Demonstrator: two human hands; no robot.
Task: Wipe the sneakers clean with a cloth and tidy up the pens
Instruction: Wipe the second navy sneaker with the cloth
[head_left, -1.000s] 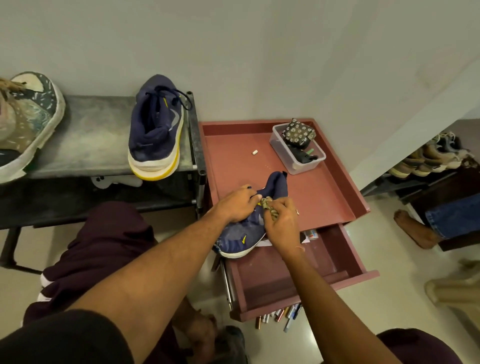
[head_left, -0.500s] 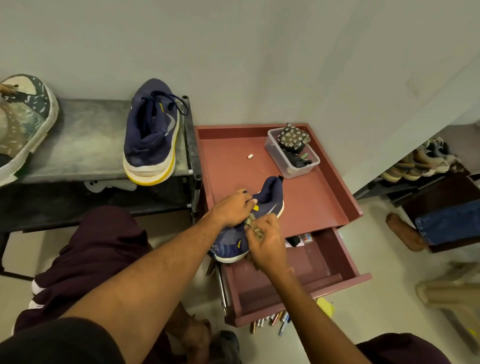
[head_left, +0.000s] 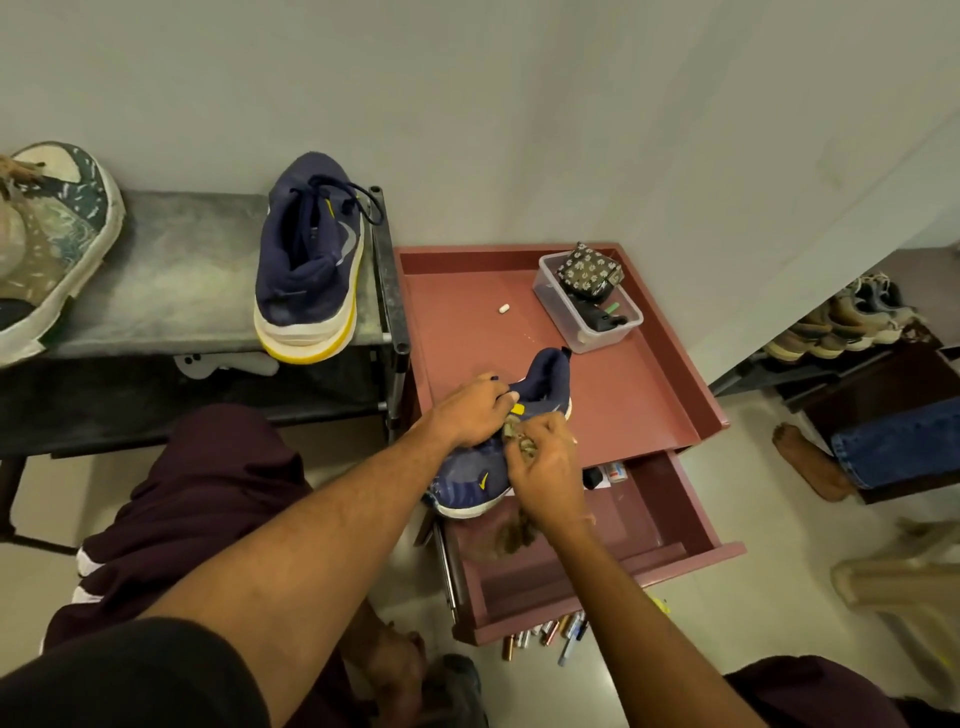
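Since the earlier frame the right hand (head_left: 543, 462) had slid down the navy-blue sneaker with yellow marks (head_left: 478, 467), from near its collar toward its toe, while the left hand (head_left: 475, 410) stayed clamped over the shoe's top. Around them stood a clear plastic box (head_left: 587, 322) holding a dark floral pouch (head_left: 589, 270) and a small white bit (head_left: 503, 308) on the reddish-brown tray-topped surface (head_left: 649, 384), with the open drawer (head_left: 675, 499) below, loose pens (head_left: 550, 634) on the floor under its front, and a matching navy sneaker (head_left: 309, 260) on the grey shelf (head_left: 171, 286) to the left. The shoe lay at the surface's near edge, overhanging the drawer, pinned under the left fingers (head_left: 501, 397), and the right fingers (head_left: 524, 447) were closed on a bunched brownish cloth (head_left: 519, 535) pressed to the shoe's side, its tail hanging below the wrist.
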